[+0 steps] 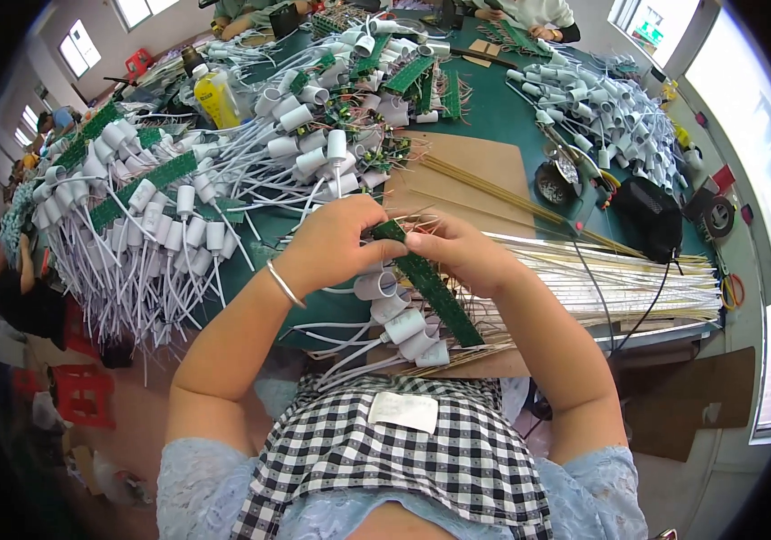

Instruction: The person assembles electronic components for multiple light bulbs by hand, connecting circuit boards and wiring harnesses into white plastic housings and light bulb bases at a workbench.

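A long green circuit board strip point(432, 286) slants between my two hands, its near end pointing down toward my apron. At its far end my left hand point(338, 241) pinches the board with thumb and fingers. My right hand point(459, 252) closes on the same end from the other side, thumb against the left thumb. Thin wires poke up around the fingertips, and what the fingers do with them is too small to tell. Along the board's left side hang several white cylindrical housings point(405, 326) with white cables trailing left.
Heaps of white housings with cables point(165, 225) and green boards cover the table's left and middle. More housings point(615, 112) lie far right. Long strips point(601, 283) lie beside cardboard point(484, 166). A metal bowl point(556, 183), black bag point(648, 216) and yellow bottle point(215, 97) stand around. People sit across.
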### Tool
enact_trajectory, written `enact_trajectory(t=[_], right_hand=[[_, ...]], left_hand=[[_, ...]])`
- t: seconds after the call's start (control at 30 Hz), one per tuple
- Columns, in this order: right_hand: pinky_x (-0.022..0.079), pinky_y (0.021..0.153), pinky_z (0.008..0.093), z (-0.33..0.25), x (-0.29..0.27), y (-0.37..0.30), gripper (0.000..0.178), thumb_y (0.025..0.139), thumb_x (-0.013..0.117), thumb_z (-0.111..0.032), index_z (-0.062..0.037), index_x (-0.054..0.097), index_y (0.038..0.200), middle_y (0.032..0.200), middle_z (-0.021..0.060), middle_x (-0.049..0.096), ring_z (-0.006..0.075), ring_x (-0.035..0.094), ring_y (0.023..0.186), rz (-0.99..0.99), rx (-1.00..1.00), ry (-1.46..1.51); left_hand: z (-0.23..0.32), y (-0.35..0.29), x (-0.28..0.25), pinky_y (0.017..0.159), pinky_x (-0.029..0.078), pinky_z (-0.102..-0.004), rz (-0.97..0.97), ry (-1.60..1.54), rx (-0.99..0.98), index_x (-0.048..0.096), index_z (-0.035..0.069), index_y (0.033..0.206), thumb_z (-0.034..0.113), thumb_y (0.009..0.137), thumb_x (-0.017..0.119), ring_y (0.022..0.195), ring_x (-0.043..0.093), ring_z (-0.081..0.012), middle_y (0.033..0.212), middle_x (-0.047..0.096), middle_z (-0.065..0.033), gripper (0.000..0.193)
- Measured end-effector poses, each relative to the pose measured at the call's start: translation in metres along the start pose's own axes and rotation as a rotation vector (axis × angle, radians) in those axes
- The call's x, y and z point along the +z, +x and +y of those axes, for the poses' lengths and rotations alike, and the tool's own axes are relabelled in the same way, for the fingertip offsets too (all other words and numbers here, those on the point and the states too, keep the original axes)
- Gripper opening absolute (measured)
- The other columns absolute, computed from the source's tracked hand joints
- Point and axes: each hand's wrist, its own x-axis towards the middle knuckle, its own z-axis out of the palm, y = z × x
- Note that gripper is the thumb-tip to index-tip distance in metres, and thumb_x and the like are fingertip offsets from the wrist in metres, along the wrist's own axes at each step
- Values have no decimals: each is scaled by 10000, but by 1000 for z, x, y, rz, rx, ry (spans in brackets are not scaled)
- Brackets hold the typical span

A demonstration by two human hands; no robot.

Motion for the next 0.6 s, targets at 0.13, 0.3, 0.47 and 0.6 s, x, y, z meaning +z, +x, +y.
enact_trajectory(t=[0.13, 0.3, 0.47, 0.6], right_hand=[[460, 776, 302, 7, 7, 9, 496, 869, 621, -308, -70, 434, 1262, 1020, 93, 564, 155, 526, 952, 21, -174, 101], [449, 751, 272, 8, 12, 6, 392, 878, 611, -293, -79, 487, 1181, 967, 77, 580, 119, 528, 861, 5, -181, 25], [451, 690, 258, 4, 16, -2, 309, 877, 617, -251, -55, 548, 1105, 859, 33, 590, 84, 526, 752, 211, -322, -309], [444, 660, 238, 0, 20, -7, 205, 859, 637, -167, -19, 569, 984, 817, 22, 590, 69, 526, 728, 192, -379, -268]], left_hand=[[8, -2, -5, 610, 423, -378, 58, 214, 125, 553, 27, 748, 343, 733, 691, 695, 529, -300, 745, 523, -101, 345], [15, -11, -1, 589, 430, -367, 192, 238, 161, 582, 68, 740, 352, 652, 740, 692, 548, -255, 730, 519, -53, 337], [9, -14, 4, 588, 432, -363, 188, 143, 128, 589, 71, 750, 358, 643, 740, 689, 551, -257, 737, 526, -57, 342], [12, -13, 4, 580, 428, -366, 160, 129, 136, 588, 73, 748, 357, 649, 735, 682, 549, -259, 741, 530, -59, 335]])
